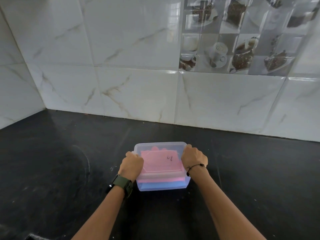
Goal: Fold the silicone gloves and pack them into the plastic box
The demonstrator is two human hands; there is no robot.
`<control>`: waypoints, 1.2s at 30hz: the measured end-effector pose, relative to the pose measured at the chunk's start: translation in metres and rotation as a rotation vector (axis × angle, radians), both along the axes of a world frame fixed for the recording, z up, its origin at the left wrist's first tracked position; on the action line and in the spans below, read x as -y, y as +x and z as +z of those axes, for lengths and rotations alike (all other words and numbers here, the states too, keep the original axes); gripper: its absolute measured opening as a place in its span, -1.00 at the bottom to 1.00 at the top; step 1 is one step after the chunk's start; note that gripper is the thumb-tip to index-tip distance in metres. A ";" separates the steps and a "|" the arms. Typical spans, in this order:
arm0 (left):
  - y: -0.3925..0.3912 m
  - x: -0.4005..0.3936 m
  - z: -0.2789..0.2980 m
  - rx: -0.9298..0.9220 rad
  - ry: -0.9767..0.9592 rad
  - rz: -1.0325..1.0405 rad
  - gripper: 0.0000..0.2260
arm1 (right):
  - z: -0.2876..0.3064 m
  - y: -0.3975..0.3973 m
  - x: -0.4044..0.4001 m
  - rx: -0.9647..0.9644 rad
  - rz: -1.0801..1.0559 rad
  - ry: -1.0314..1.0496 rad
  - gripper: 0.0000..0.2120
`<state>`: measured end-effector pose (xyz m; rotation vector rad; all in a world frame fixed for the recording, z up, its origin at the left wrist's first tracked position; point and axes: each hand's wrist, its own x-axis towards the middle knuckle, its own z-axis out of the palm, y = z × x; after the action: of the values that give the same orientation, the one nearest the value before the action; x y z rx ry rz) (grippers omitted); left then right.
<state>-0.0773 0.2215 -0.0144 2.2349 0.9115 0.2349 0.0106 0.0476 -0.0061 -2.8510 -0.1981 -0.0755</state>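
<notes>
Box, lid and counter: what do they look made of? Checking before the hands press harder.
Box: seemingly translucent plastic with a frosted finish, since the pink and blue gloves show through its wall. Lid: apparently the same cloudy plastic, with pink visible beneath. Counter: dark, probably polished stone; it shows faint sheen and scuffs.
</notes>
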 end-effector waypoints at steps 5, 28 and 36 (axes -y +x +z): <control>-0.001 -0.002 -0.002 0.044 -0.002 -0.015 -0.70 | 0.004 -0.011 0.012 -0.050 -0.011 0.231 -0.69; 0.208 0.171 0.024 0.059 -0.043 -0.281 -0.76 | 0.028 0.155 0.208 -0.022 -0.187 0.294 -0.69; 0.223 0.178 0.000 0.044 -0.053 -0.219 -0.78 | 0.001 0.175 0.211 -0.036 -0.203 0.301 -0.73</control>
<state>0.1459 0.0439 -0.0143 2.2490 0.6362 0.1566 0.1853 -0.1635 -0.0049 -2.5599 0.1036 -0.0869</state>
